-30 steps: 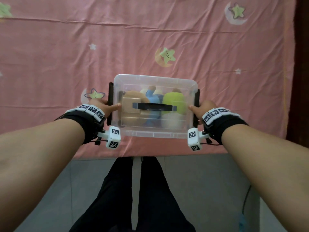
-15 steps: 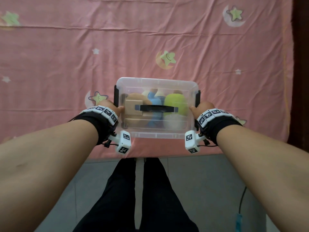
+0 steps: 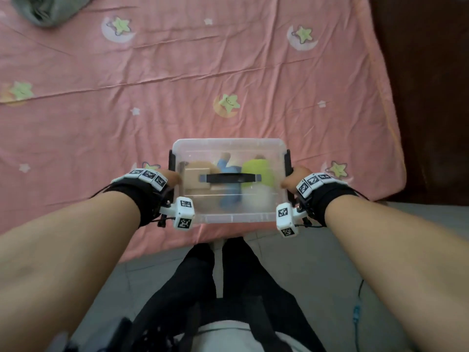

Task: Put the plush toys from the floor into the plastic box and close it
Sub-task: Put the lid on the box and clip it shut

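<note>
both hands (image 3: 169, 177) grip clear, rounded plastic box (image 3: 229, 148), soft plush toys (image 3: 257, 168) inside.

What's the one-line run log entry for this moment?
stage: box closed, being carried | plastic box: lid on, toys inside, over the pink bedsheet | left hand: on left end | right hand: on right end

**A:** what's everything sitting on?

**B:** a bed (image 3: 177, 102) with a pink sheet (image 3: 253, 72), moon-and-star prints, a bit creased. Grey crumpled cloth (image 3: 48, 8) lies at the far left corner. The clear plastic box (image 3: 229, 148) is at the near edge; can't tell if it's resting there. Grey tiled floor (image 3: 330, 262) below, blue cable (image 3: 356, 308) on it.
</note>
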`<state>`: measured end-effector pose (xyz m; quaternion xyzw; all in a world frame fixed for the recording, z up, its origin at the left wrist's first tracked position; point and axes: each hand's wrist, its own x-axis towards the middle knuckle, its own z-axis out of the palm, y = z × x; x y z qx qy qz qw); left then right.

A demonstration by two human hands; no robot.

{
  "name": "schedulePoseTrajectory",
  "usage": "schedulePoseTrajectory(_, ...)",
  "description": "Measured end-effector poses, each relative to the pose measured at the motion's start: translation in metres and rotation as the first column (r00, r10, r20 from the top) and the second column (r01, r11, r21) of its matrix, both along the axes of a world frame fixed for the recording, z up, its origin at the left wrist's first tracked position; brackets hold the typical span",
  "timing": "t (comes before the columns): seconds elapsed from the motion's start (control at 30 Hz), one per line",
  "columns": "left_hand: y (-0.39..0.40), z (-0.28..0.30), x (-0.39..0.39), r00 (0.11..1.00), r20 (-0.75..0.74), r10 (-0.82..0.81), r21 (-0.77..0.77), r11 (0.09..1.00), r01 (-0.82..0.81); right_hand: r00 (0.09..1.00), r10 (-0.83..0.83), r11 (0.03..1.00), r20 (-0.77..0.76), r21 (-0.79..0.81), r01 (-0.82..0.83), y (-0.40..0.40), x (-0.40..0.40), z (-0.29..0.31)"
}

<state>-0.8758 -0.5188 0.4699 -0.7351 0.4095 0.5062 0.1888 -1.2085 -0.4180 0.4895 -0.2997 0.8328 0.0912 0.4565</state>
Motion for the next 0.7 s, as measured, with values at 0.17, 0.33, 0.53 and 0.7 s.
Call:
schedulePoseTrajectory(0.17, -0.003, 0.046, -0.025, 0.979, -0.031, -0.203, 0.033, 0.978, 0.204, 0.998, -0.053, 0.996, -0.022, 0.072, 0.055, 0.037, -0.002, 0.048)
schedulePoseTrajectory(0.33, -0.003, 0.079, -0.050, 0.940, -0.002, -0.342, -0.058, 0.938, 0.341, 0.984, -0.180, 0.982, 0.010, 0.067, 0.179, 0.080, -0.003, 0.076)
schedulePoseTrajectory(0.53, -0.008, 0.107, -0.094, 0.861, -0.012, -0.509, -0.170, 0.850, 0.499, 0.941, -0.336, 0.942, -0.035, -0.032, 0.335, 0.117, -0.003, 0.095)
schedulePoseTrajectory(0.7, -0.002, 0.112, -0.128, 0.809, -0.049, -0.586, -0.183, 0.802, 0.569, 0.891, -0.452, 0.892, -0.044, -0.050, 0.450, 0.153, -0.012, 0.105)
